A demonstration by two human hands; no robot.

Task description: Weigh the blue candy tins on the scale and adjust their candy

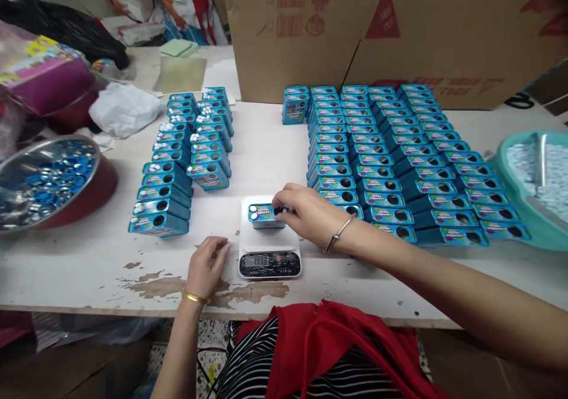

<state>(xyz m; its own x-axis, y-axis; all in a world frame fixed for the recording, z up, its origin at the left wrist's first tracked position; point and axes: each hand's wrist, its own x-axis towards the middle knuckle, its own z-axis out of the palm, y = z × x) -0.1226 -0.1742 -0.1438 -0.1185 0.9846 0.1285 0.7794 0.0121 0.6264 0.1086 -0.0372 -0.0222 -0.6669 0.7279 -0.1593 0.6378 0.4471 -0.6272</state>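
The right hand (299,208) pinches at the opening of a blue Caramelo tin (265,214) on a digital scale (269,244) near the tabletop's (260,144) front edge, its hold unclear; the left hand (206,267) lies half-curled, empty. Candy-topped tins (171,227) leftward appear done; bare-topped rows (380,200) rightward seemingly remain.

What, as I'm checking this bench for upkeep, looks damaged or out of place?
The tabletop looks damaged: brown patches show through its white surface near the front edge, below and left of the digital scale. White pellets sit loose atop several blue Caramelo containers.
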